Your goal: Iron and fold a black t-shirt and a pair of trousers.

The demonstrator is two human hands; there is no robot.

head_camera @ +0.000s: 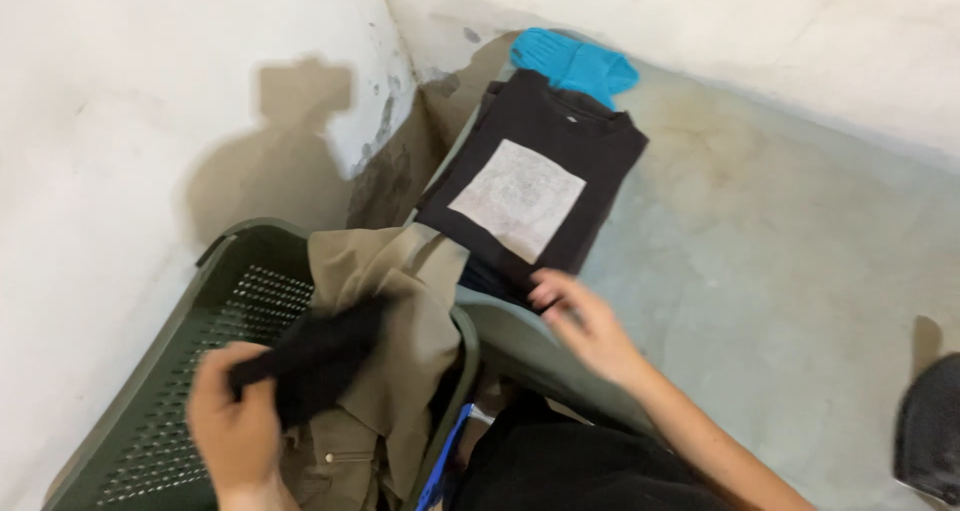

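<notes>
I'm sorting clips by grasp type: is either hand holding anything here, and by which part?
The left hand grips a small black garment by one bunched end. The right hand holds nothing; its fingertips touch the folded black shirt.

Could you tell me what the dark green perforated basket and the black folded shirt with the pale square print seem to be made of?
The dark green perforated basket looks like moulded plastic, matte, with rows of punched holes. The black folded shirt with the pale square print looks like soft knit cotton, matte; its fibre cannot be confirmed.

Single head-worn view, looking steeply down and forward. Close range over a green basket (150, 371). Faces a wall corner (385, 31) and concrete floor (780, 271).
</notes>
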